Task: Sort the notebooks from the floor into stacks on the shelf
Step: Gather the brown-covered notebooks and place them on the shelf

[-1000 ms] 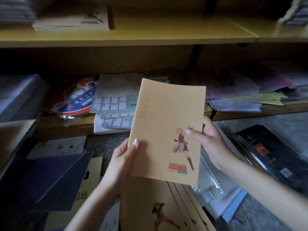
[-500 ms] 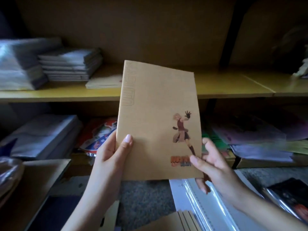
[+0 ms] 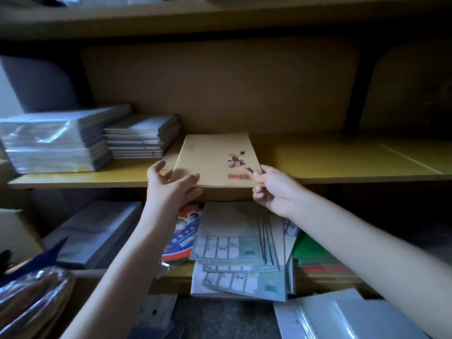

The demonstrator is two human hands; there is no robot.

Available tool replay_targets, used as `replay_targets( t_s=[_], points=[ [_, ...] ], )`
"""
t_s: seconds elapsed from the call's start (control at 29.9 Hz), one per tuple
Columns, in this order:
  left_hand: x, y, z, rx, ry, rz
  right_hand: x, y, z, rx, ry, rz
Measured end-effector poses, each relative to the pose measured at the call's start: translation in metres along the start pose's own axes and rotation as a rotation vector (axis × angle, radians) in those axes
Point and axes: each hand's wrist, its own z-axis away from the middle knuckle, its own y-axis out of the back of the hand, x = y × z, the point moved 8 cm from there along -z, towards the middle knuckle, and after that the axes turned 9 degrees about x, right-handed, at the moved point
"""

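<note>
I am at the placing step: the notebook [image 3: 217, 157] lies flat on the middle shelf [image 3: 342, 160], just right of a grey stack [image 3: 141, 137], and it seems to sit on another tan cover [image 3: 168, 165] whose edge peeks out at its left. Its near edge overhangs the shelf front a little. My right hand [image 3: 271, 189] pinches the near right corner. My left hand [image 3: 171, 184] is at the near left corner with one digit across the cover and the rest spread loose; I cannot tell whether it grips or only touches. Next, I judge, the notebook needs a push back and a slight square-up so its edges match the one below, then both hands let go and drop to the floor for another. A shove that is too hard could skew the pair. As for print, the cover shows a small figure with one arm raised and an orange logo under it, too blurred to read; raised lettering along the left edge is also illegible.
</note>
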Motion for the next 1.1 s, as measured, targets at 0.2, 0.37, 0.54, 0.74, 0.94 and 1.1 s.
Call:
replay_targets(
  t_s=[0.2, 0.37, 0.54, 0.74, 0.94, 1.1],
  points=[
    [0.007, -0.001, -0.002, 0.051, -0.627, -0.881, -0.024, -0.038, -0.014, -0.174, 0.053, 0.039],
    [0.004, -0.034, -0.014, -0.037, -0.987, -1.125, -0.030, -0.043, -0.038, -0.053, 0.376, 0.517],
    [0.003, -0.048, -0.051, -0.130, -0.866, -1.284, -0.035, -0.042, -0.054, 0.038, 0.475, 0.578],
    [0.009, -0.068, -0.066, -0.051, -0.920, -1.657, -0.037, -0.039, -0.054, 0.032, 0.518, 0.603],
    [0.003, -0.077, -0.080, -0.053, -0.899, -1.660, -0.036, -0.039, -0.047, 0.008, 0.601, 0.648],
    [0.004, -0.077, -0.078, -0.069, -0.877, -1.662, -0.032, -0.038, -0.038, -0.037, 0.678, 0.616]
  ],
)
